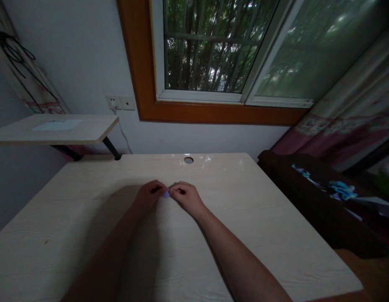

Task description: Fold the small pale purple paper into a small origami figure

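Note:
Over the middle of the pale wooden desk [245, 218], my two hands meet at a small light-purple piece [166, 194], too small to tell its kind. My left hand [149, 193] is closed in a pinch at its left side. From the right, my right hand [187, 196] pinches at its other edge with thumb and forefinger. Most of the piece lies behind the fingertips, with only a little of it showing below them. Both forearms reach in from the bottom of the view.
A raised shelf [97, 130] on black legs stands at the back left, with a white sheet [58, 125] on it. A round cable hole [188, 160] is near the desk's back edge. To the right is a dark brown piece of furniture [295, 201] with blue cloth-like items [342, 189].

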A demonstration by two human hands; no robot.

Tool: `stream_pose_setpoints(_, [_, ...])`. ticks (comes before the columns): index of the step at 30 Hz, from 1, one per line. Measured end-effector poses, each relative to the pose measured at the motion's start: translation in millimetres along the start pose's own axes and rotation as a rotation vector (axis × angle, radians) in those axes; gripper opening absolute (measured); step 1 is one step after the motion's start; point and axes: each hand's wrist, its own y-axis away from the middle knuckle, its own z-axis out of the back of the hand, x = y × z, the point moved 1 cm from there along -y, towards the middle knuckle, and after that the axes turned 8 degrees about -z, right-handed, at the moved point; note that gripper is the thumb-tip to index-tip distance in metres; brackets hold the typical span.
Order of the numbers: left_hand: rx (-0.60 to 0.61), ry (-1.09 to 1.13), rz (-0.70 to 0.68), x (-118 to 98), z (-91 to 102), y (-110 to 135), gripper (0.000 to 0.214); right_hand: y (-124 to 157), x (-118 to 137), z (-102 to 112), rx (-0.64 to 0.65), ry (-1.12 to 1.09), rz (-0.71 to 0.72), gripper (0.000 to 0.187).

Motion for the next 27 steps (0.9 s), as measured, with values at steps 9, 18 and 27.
stream_pose_setpoints(9, [-0.003,-0.018,0.005,-0.5,0.3,0.5,0.022,0.3,1.8,0.4,-0.003,-0.010,-0.014,0.011])
stream_pose_setpoints(18, [-0.005,-0.013,0.003,-2.7,0.0,1.0,0.024,0.4,1.1,0.1,-0.002,-0.001,-0.024,0.012])
stream_pose_setpoints(27, [-0.006,0.001,-0.010,2.1,-0.7,-0.6,0.023,0.1,2.1,-0.1,-0.012,-0.014,-0.016,0.012])
